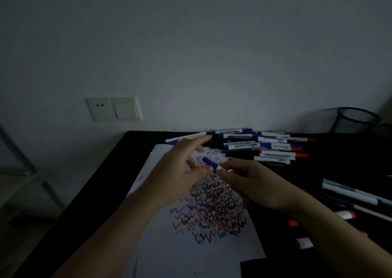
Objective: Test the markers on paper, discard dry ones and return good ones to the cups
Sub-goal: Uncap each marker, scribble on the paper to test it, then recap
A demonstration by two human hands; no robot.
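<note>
A blue-capped marker (211, 164) is held above the paper (199, 252), which is covered in black, red and blue zigzag scribbles. My right hand (250, 182) grips the marker's white barrel, which is mostly hidden in its fingers. My left hand (184, 171) is at the blue cap, thumb against it and the other fingers spread; whether it pinches the cap is unclear. The blue cap end points up and left.
A pile of several blue- and red-capped markers (261, 145) lies at the back of the black table (101, 184). More markers (350, 195) lie at the right edge. A black mesh cup (356, 120) stands at the back right corner. A wall socket (113, 109) is at left.
</note>
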